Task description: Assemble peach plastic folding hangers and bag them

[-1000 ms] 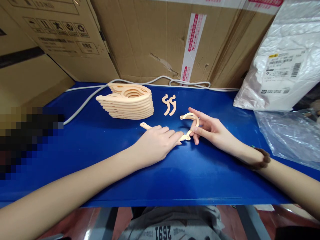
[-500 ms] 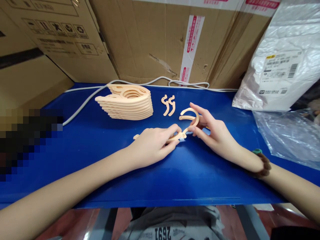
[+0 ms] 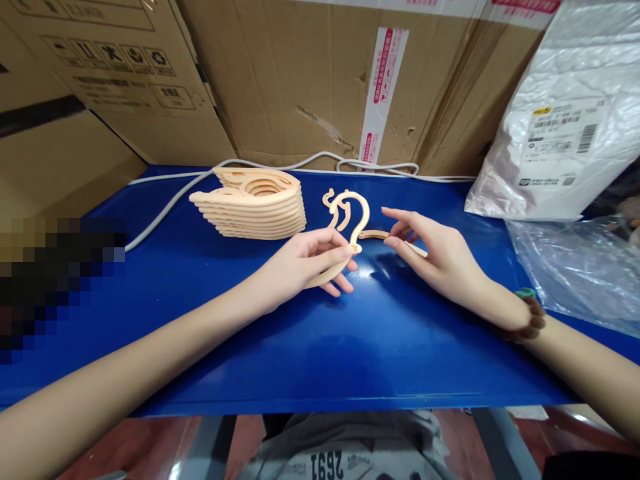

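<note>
Between the thumb and fingers of my left hand [image 3: 313, 260] is a peach plastic hanger piece: a curved hook [image 3: 367, 212] joined at its base to a slim arm [image 3: 327, 275]. The hook points up and away from me; part of the arm is covered by the hand. To the right, my right hand [image 3: 437, 253] hovers with thumb and fingers apart. Under its fingertips lies another curved peach hanger arm [image 3: 374, 235], partly hidden; whether they touch it I cannot tell. Two small curved hanger arms [image 3: 344, 219] lie behind the hook, partly covered by it.
A stack of peach folding hangers [image 3: 255, 210] stands at the back left of the blue table [image 3: 240, 360]. Behind it run a white cable [image 3: 300, 162] and cardboard boxes [image 3: 280, 80]. At the right are a white parcel bag [image 3: 555, 133] and clear plastic film [image 3: 575, 273].
My right hand has let go of the hook. My left hand has raised and turned the hanger piece, so the hook now stands further left, in front of the two small arms.
</note>
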A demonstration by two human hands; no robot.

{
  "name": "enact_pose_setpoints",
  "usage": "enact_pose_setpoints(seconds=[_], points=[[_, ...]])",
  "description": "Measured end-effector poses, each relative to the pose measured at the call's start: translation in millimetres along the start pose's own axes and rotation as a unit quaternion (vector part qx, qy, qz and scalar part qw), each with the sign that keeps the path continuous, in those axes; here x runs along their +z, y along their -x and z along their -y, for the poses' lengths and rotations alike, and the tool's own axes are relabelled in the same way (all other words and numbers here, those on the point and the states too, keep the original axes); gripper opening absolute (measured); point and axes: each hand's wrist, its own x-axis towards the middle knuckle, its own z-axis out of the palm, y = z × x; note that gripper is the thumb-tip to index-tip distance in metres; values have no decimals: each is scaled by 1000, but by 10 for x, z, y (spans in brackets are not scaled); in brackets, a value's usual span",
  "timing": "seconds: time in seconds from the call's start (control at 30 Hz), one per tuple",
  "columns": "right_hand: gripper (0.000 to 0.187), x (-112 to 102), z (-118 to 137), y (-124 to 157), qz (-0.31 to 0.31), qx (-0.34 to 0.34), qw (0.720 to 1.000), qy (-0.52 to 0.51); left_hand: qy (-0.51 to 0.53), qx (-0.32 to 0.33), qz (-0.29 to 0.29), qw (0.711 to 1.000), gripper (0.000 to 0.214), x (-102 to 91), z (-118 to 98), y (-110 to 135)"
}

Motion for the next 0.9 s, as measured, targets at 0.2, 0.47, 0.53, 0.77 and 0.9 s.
enact_pose_setpoints(seconds=[0.2,0.47,0.53,0.77,0.9], points=[[34,14,-109,-27,10,-57,982,179,24,-23,-17,999,16,-56,-20,-18],[32,106,-192,-12,32,-65,964,256,88,-79,23,993,18,-31,24,-40],[32,117,-196,-11,44,-59,962,263,109,-96,27,989,19,-36,17,-47],[29,123,-194,2,55,-73,957,277,129,-104,5,986,16,-64,-8,-47],[30,132,-173,23,28,-67,976,207,124,-105,14,987,14,-66,6,-52]])
